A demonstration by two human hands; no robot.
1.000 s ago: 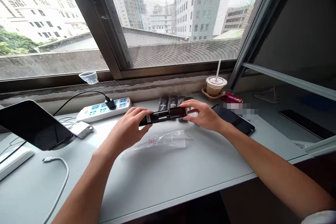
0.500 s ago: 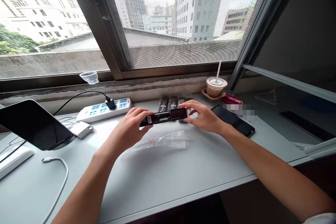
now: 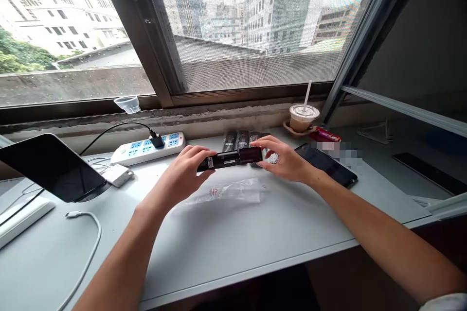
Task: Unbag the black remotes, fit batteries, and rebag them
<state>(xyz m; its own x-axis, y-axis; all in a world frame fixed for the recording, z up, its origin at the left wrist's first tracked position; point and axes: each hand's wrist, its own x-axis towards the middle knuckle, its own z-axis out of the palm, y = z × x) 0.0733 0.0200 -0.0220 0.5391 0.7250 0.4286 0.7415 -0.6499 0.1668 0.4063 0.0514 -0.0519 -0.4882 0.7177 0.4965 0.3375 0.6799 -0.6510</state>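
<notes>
Near the clear plastic bag (image 3: 239, 191), our left hand (image 3: 184, 169) and right hand (image 3: 287, 161), fingers part-closed, pinch opposite ends of a black device (image 3: 230, 158), best kept straight and level.

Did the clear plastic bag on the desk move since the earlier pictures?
No. Judged against the power strip, the clear plastic bag stayed put; the view shifted slightly.

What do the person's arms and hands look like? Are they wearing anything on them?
The left hand and right hand are bare, with no gloves, rings or watch that I can see. The left forearm is uncovered as far as the picture shows. Past the bare right forearm, a bit of pale sleeve peeks in.
</notes>
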